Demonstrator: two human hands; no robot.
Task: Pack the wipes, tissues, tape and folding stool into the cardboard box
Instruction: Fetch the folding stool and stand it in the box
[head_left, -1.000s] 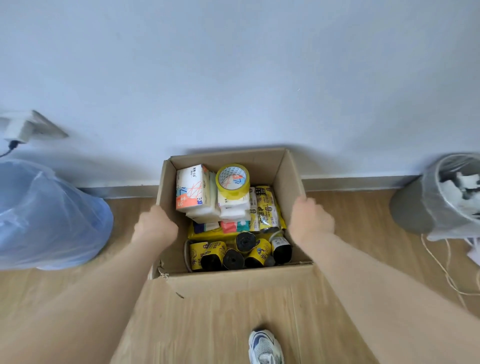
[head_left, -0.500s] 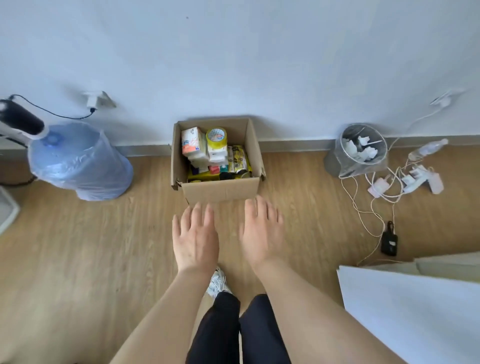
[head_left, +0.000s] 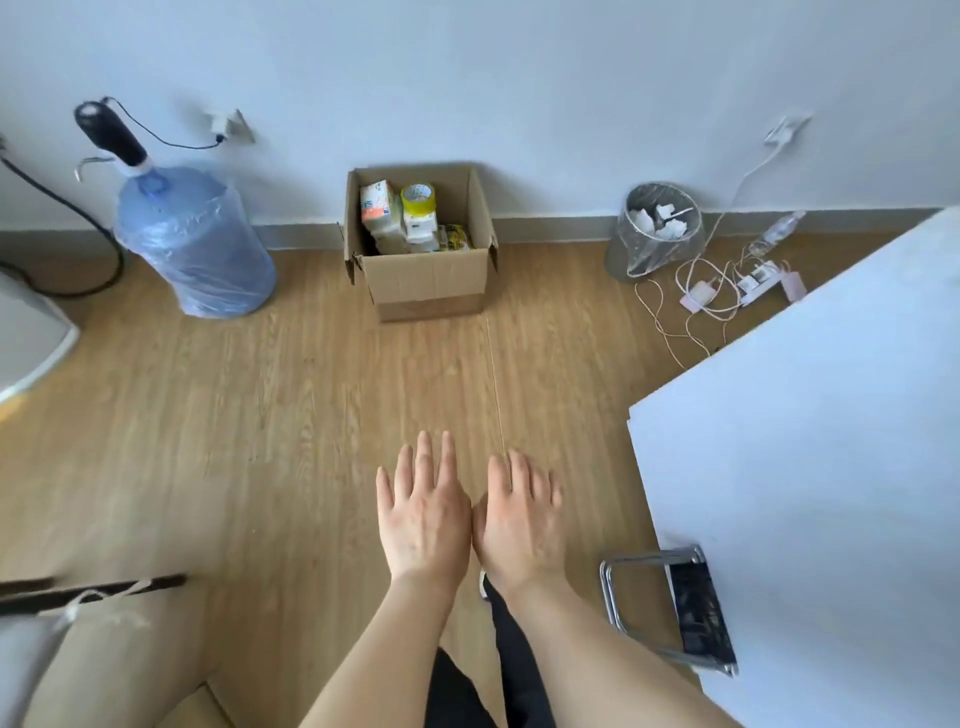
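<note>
An open cardboard box (head_left: 431, 283) stands on the wood floor against the wall. Inside it I see a tissue pack (head_left: 376, 203), a yellow tape roll (head_left: 418, 199) on white packs, and yellow wipes packets (head_left: 455, 237). A folding stool (head_left: 675, 605) with a metal frame and black seat lies flat on the floor at the lower right, partly under a white table. My left hand (head_left: 423, 512) and my right hand (head_left: 522, 519) hover side by side, palms down, fingers spread, holding nothing, well in front of the box.
A blue water jug (head_left: 192, 244) with a pump stands left of the box. A lined waste bin (head_left: 657, 228) and tangled chargers and cables (head_left: 722, 288) lie to the right. A white table (head_left: 831, 441) fills the right side. A paper bag (head_left: 104, 649) sits lower left.
My hands let go of the box sides and drew back together. The view pulled far away from the box, bringing the stool, table and paper bag into sight.
</note>
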